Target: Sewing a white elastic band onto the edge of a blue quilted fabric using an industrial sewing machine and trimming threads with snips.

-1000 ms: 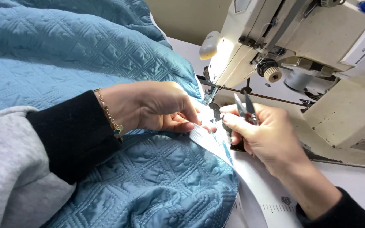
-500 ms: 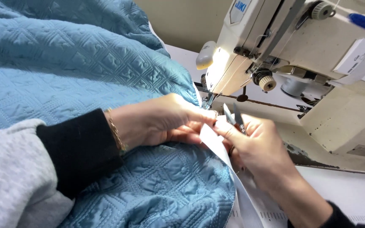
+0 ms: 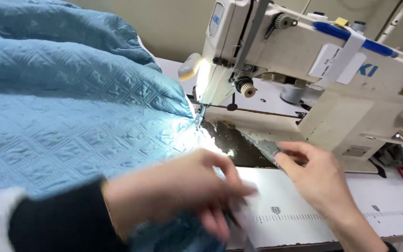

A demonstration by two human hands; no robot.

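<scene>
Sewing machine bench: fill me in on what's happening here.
A person sits at a cream sewing machine with a blue quilted blanket heaped to the left of the needle. The left hand, blurred, grips the blanket's near edge along with a small white piece. The right hand rests on the white table by the machine base, pinching a small metal tool.

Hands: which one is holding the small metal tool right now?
The right hand, out on the white table beside the sewing machine. The left hand lies blurred on the blue quilt.
</scene>
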